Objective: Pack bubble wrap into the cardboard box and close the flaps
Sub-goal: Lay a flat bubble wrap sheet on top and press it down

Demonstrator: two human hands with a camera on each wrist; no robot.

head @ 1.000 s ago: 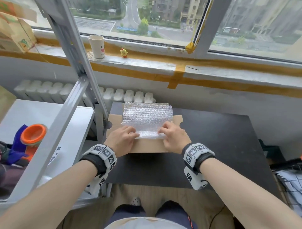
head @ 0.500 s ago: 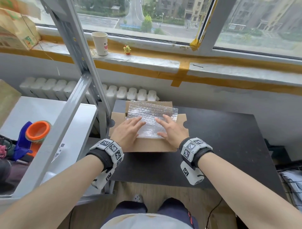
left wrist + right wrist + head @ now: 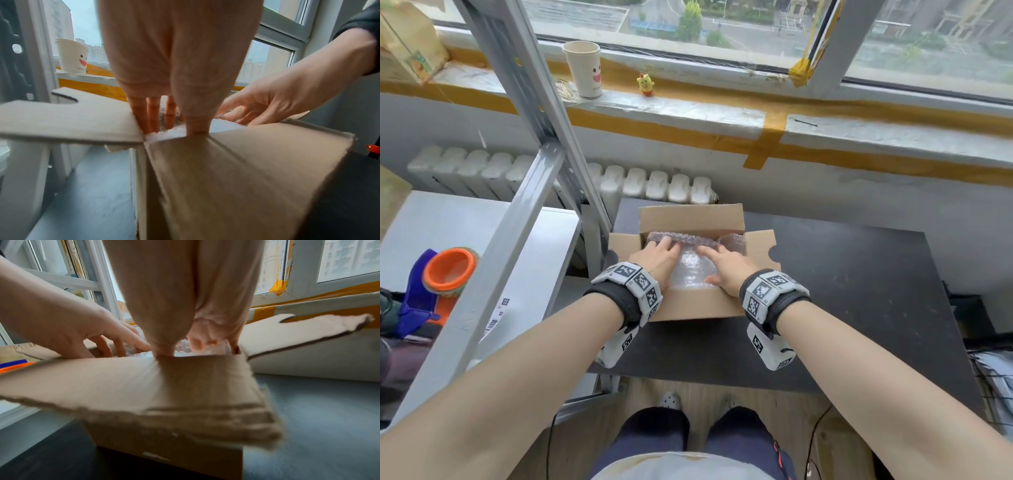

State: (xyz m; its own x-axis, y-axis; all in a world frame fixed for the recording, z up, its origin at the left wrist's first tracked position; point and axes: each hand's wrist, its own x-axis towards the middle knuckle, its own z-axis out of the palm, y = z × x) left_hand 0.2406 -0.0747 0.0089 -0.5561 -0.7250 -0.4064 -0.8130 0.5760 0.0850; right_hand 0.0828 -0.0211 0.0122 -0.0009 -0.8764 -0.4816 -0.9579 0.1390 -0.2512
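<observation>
A brown cardboard box [image 3: 698,305] stands on the black table with all its flaps open; the far flap [image 3: 691,219] stands up and the side flaps spread outward. Clear bubble wrap [image 3: 693,274] lies crumpled inside it. My left hand [image 3: 659,253] reaches into the left half, fingers straight and pressing down on the wrap [image 3: 164,134]. My right hand [image 3: 722,263] reaches into the right half, its index finger stretched across the wrap [image 3: 183,345] and the others loosely bent. In the wrist views the near flap [image 3: 144,382] hides the box's inside.
The black table [image 3: 842,291] extends to the right of the box. A grey metal shelf post [image 3: 541,137] rises just left of it, with a white shelf [image 3: 482,240] and an orange-and-blue tape dispenser [image 3: 445,274]. A paper cup [image 3: 583,68] and a yellow toy [image 3: 645,84] sit on the windowsill.
The bubble wrap lay flat over the box top; now it is pushed down inside. Both hands moved forward and down into the box, and the far flap stands uncovered.
</observation>
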